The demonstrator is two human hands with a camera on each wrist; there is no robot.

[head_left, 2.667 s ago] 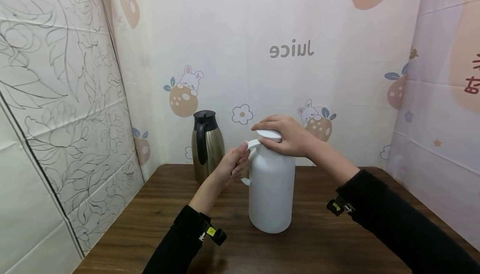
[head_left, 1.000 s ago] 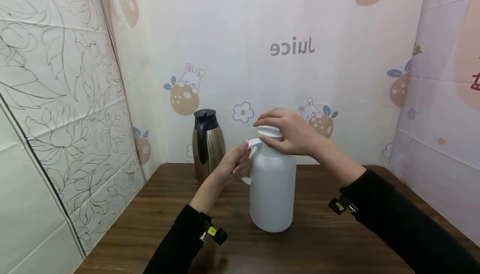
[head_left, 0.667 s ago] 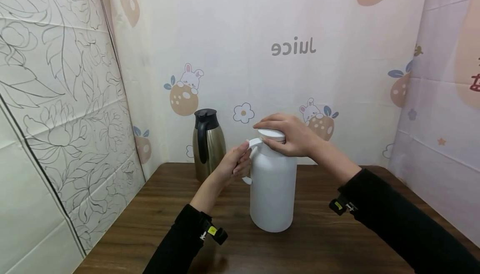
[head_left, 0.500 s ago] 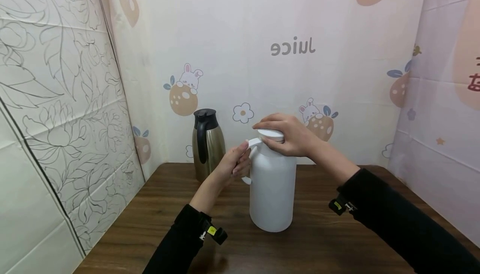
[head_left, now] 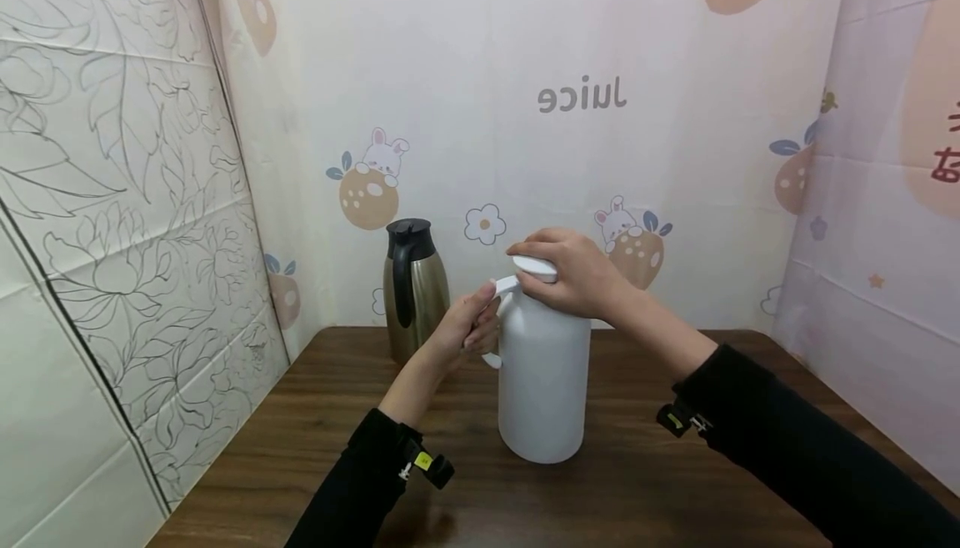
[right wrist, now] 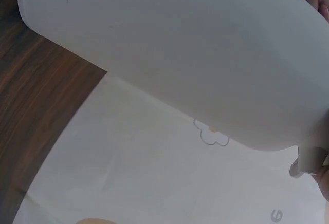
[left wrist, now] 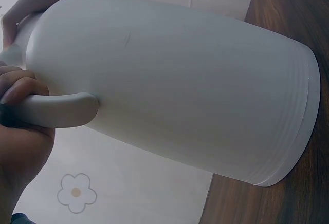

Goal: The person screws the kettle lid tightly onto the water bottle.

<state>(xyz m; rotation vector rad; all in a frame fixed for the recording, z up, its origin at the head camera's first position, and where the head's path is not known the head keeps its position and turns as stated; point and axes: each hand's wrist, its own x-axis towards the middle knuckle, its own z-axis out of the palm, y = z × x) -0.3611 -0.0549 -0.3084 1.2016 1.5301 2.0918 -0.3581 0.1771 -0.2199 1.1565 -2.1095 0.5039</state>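
Note:
A white thermos jug (head_left: pixel 543 381) stands upright on the table in the head view, its spout side hidden. My left hand (head_left: pixel 468 327) grips its handle (head_left: pixel 507 284), fingers wrapped round it; the left wrist view has the same hand (left wrist: pixel 25 147) on the handle (left wrist: pixel 61 111). Over the jug's top, my right hand (head_left: pixel 573 273) holds the round white lid (head_left: pixel 535 268), thumb at the near side and fingers across the far side. In the right wrist view the jug's body (right wrist: pixel 180 44) fills the upper part and hides most of both hands.
A gold vacuum jug (head_left: pixel 427 298) with a black top and handle stands behind my left hand. The brown wooden table (head_left: pixel 315 448) ends at a printed cloth backdrop (head_left: pixel 465 114). A patterned panel (head_left: pixel 142 223) rises on the left.
A second ago my right hand was higher, with the lid raised slightly; it has since come down, and hand and lid have turned a little. The left hand keeps its grip.

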